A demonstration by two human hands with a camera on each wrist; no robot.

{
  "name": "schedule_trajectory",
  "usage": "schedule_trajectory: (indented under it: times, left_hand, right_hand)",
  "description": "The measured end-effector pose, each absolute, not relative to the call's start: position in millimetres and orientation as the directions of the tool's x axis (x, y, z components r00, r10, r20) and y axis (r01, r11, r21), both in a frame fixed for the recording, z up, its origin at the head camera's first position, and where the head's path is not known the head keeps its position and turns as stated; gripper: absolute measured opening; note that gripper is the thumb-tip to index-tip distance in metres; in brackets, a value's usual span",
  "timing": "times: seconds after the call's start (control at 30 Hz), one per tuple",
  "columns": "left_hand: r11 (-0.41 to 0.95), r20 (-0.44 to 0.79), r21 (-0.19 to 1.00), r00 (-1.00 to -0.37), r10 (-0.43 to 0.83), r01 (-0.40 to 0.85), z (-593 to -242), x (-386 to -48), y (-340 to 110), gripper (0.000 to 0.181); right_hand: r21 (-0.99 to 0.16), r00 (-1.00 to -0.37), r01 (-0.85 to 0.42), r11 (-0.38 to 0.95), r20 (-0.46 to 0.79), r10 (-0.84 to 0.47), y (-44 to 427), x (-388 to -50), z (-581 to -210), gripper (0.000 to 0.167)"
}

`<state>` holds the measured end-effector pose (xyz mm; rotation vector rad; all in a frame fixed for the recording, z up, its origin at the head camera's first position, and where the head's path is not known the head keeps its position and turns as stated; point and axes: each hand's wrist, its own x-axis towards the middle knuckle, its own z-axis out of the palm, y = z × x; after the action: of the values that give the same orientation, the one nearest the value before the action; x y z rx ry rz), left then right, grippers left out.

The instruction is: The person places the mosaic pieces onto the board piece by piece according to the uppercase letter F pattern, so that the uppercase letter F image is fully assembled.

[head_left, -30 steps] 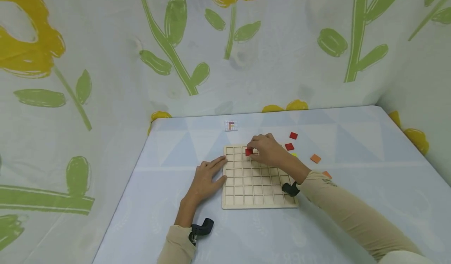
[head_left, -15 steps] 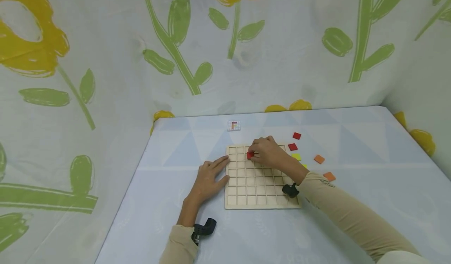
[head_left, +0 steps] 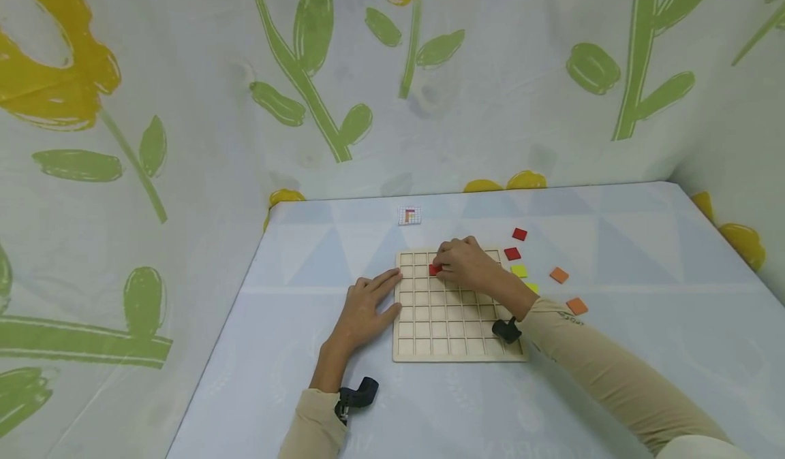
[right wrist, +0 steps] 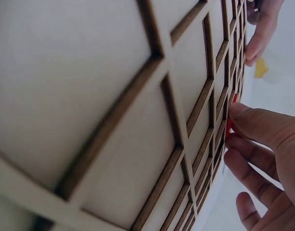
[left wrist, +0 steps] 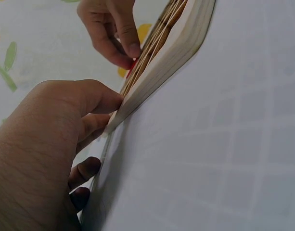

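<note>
A pale wooden grid board [head_left: 423, 346] with square recesses lies flat on the table. Over a cell in its second row from the top, toward the left, my right hand [head_left: 469, 265] pinches a small red square tile [head_left: 434, 270] between thumb and fingers. In the right wrist view the red tile [right wrist: 229, 127] sits at the grid, partly hidden by the thumb [right wrist: 253, 120]. My left hand [head_left: 362, 314] touches the board's left edge with extended fingers and thumb, seen from behind in the left wrist view, where the board's side [left wrist: 171, 65] rises beside the fingertips.
Right of the board lie red tiles [head_left: 519, 234], yellow tiles [head_left: 518, 270] and orange tiles [head_left: 559, 275], loose on the table. A small card [head_left: 409, 216] with a coloured grid pattern lies beyond the board. Flower-printed cloth [head_left: 478, 118] stands behind the table.
My right hand has brought the red tile slightly down toward me, from the top row to the second row. The left hand stays at the board's edge. The head view has shifted a little.
</note>
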<state>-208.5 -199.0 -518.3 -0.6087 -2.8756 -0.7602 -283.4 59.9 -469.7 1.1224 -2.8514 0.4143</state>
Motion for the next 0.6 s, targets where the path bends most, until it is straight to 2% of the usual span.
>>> schedule_trajectory:
  times: [0.17, 0.43, 0.6]
  left_hand:
    - [0.797, 0.206, 0.45, -0.915, 0.347, 0.403, -518, -209, -198, 0.057]
    - [0.798, 0.203, 0.454, -0.918, 0.341, 0.397, -518, -209, -198, 0.057]
    - [0.795, 0.204, 0.457, -0.917, 0.343, 0.399, -517, -208, -197, 0.057]
  right_hand:
    - [-0.234, -0.727, -0.686, 0.689, 0.159, -0.668, 62, -282, -469, 0.013]
    - [-0.284, -0.778, -0.626, 0.726, 0.168, -0.605, 75, -279, -455, 0.019]
    - [-0.29, -0.788, -0.614, 0.734, 0.173, -0.591, 91, -281, -451, 0.023]
